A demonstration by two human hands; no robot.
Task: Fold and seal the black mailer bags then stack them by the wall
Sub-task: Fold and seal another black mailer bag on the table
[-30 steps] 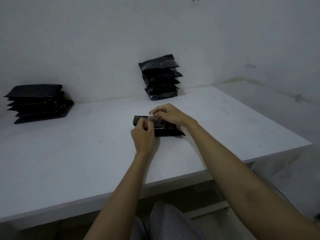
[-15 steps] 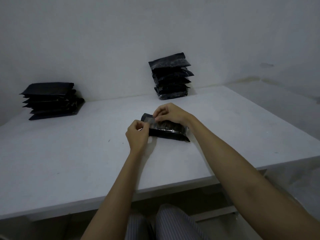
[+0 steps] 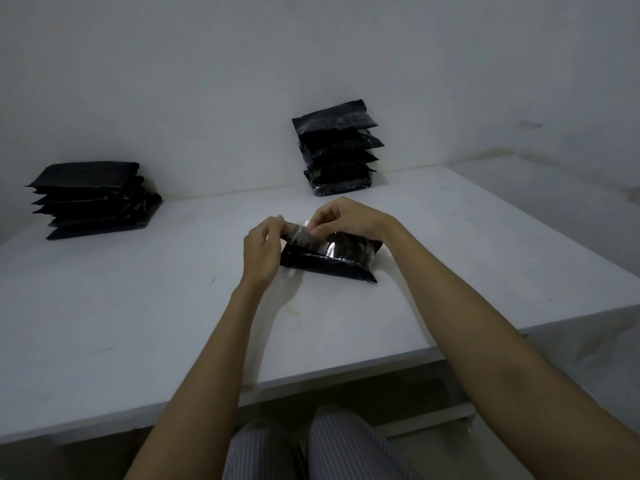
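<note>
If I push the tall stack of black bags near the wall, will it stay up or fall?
The tall stack would probably topple: its bags look puffy and sit unevenly, corners jutting out on the right. The glossy film suggests that the bags slide easily on each other. It seems to lean towards the wall, so a push from the front may be safer than one from the side.

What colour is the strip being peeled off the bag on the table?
Clear, glossy strip against the black bag; head view, the only one.
</note>
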